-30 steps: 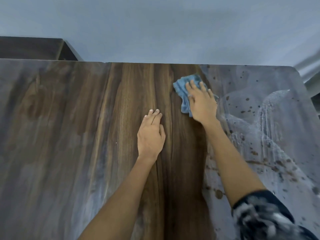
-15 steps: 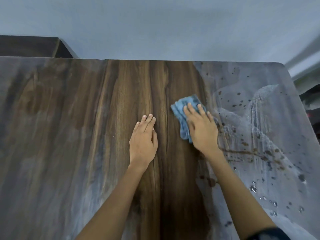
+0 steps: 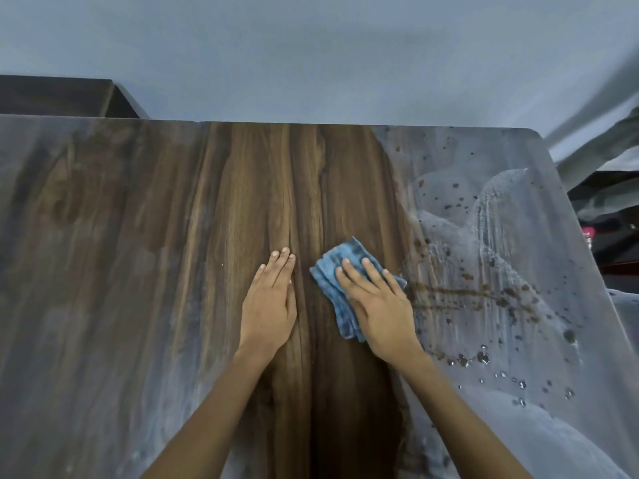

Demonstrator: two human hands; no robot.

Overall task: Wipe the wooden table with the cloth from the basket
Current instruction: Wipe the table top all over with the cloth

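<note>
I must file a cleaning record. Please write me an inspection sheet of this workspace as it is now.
Surface: wooden table, dark clean grain in the middle; pale film, brown spots and droplets on the right part.
Job's things: blue cloth, folded, flat on the table; basket not in view.
Clutter: nothing seen.
Hands: right hand pressed flat on the cloth; left hand flat on bare wood, empty.
Cables: nothing seen.
Surroundings: pale wall behind; dark furniture far left; unclear dark items at right edge.

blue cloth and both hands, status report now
Right hand flat, pressing folded blue cloth onto wooden table. Left hand flat on bare wood, empty. Wet brown-speckled smear right of cloth, unwiped. Nothing obstructing.
</note>
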